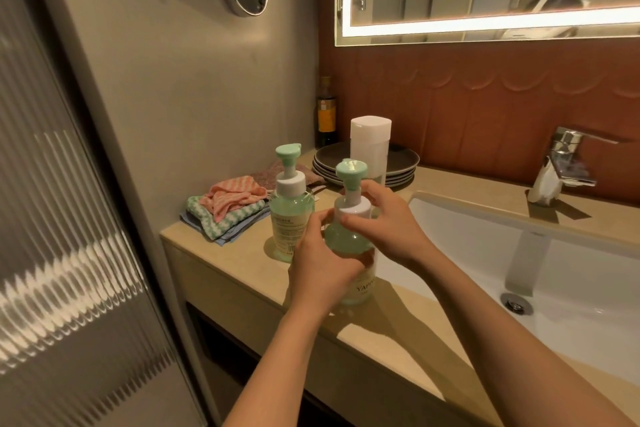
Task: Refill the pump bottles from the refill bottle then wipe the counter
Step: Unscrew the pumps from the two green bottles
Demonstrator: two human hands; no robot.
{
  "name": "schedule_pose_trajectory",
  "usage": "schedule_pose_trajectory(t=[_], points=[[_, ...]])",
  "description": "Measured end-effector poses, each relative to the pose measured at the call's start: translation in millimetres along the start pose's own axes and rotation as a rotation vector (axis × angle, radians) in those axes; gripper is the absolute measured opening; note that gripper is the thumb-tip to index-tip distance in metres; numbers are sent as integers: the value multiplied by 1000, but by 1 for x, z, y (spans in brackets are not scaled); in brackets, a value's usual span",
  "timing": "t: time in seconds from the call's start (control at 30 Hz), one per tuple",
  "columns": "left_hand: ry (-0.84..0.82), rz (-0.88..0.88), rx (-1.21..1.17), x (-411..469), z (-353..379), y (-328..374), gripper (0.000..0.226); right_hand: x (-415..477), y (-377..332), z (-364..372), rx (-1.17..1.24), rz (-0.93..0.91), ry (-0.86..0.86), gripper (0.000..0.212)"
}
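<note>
Two green pump bottles with mint pump heads and white collars stand on the beige counter. The near pump bottle stands upright by the sink's left rim. My left hand wraps around its body. My right hand grips its white collar from the right. The far pump bottle stands free just behind and to the left. Behind them a tall white-capped refill bottle stands beside a stack of plates. A pile of folded cloths, pink on top, lies at the counter's left end.
A stack of dark plates sits at the back against the wall, with a dark glass bottle in the corner. The white sink basin and chrome tap fill the right. A ribbed glass door stands at the left.
</note>
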State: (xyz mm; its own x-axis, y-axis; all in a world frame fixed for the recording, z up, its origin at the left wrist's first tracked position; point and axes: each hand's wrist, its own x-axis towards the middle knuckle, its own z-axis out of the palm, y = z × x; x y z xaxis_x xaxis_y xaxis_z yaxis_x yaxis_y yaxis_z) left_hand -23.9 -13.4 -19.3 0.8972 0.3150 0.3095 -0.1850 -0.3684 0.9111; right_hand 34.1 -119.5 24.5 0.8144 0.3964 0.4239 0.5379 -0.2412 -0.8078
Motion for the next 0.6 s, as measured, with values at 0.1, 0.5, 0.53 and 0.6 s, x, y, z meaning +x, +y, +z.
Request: schedule_pose_trajectory(t=[0.1,0.5,0.53,0.6], points=[[5,-17,-5,1,1,-3,68,4,6,5,-167,2,-11,54],[5,-16,-29,1,1,-4,68,3,3,3,-148,23,25,52],[1,-23,-29,1,1,-4,68,4,5,6,-253,16,46,59],[-5,-33,-39,2,2,-5,67,5,4,9,-443,18,120,69]])
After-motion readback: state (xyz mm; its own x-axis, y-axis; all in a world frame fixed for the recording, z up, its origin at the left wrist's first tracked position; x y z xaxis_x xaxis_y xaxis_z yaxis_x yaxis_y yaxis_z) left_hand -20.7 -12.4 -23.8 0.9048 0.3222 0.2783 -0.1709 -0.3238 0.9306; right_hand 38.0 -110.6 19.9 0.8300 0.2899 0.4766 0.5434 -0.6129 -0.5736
